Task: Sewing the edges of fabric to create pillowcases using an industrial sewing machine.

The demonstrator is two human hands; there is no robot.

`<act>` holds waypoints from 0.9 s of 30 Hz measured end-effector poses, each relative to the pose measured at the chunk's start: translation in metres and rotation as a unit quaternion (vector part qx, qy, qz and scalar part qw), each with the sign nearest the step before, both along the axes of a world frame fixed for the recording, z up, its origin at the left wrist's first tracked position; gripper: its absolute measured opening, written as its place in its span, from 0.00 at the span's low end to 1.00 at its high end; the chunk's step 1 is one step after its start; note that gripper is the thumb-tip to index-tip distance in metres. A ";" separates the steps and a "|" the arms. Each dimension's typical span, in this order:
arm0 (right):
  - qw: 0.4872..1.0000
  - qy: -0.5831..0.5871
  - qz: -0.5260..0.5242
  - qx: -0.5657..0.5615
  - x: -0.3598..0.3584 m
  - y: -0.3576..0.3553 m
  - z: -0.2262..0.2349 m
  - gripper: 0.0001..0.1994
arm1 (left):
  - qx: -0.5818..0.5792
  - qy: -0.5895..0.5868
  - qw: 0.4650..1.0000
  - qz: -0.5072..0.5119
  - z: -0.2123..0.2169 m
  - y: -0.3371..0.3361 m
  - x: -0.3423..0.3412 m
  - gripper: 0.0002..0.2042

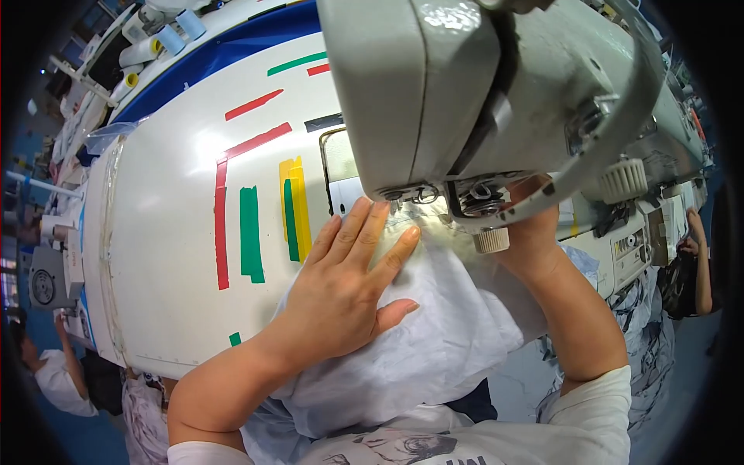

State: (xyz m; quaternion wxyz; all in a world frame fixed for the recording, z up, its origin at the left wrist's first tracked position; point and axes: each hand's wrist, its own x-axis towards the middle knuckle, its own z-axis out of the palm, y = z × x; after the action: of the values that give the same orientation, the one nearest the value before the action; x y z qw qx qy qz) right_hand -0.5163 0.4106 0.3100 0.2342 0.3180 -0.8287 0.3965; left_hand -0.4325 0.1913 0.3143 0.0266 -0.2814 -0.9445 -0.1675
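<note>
My left hand (345,287) lies flat, fingers spread, on a piece of white fabric (434,333) that rests on the white sewing table (170,256). Its fingertips reach toward the needle area under the grey sewing machine head (465,85). My right hand (535,225) is mostly hidden behind the machine head; only the wrist and part of the palm show, on the fabric to the right of the presser foot (477,203). Whether its fingers pinch the fabric cannot be seen. The fabric hangs over the table's front edge toward my lap.
Red, green and yellow tape strips (252,232) mark the tabletop left of the needle plate. Thread cones (167,39) stand at the far left back. Another person (54,372) is at lower left, and a person's arm (697,263) at the right. More fabric (643,325) hangs at the right.
</note>
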 end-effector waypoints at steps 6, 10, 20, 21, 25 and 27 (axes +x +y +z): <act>0.997 -0.062 -0.013 -0.033 0.002 0.003 -0.008 0.11 | -0.013 0.003 1.000 -0.011 0.000 0.001 0.003 0.34; 0.999 -0.033 -0.007 -0.026 0.002 -0.001 0.000 0.12 | -0.027 0.000 1.000 -0.013 0.000 0.001 0.003 0.33; 0.998 -0.046 -0.031 -0.010 0.004 0.002 -0.004 0.11 | -0.032 -0.003 0.999 -0.010 0.001 0.002 0.004 0.33; 0.998 -0.047 -0.031 -0.009 0.005 0.002 -0.003 0.11 | -0.031 -0.004 0.999 -0.010 0.000 0.002 0.004 0.33; 0.997 -0.011 -0.057 0.043 0.011 -0.001 0.003 0.11 | -0.025 -0.011 1.000 -0.010 -0.001 0.001 0.004 0.33; 0.995 -0.016 -0.072 0.070 0.016 -0.001 0.004 0.11 | -0.026 -0.013 1.000 -0.008 0.000 -0.001 0.003 0.34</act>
State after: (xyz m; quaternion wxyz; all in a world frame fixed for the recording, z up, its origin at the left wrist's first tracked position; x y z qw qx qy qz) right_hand -0.5001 0.4097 0.3136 0.2258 0.2666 -0.8791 0.3244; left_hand -0.4290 0.1907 0.3145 0.0059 -0.2879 -0.9464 -0.1464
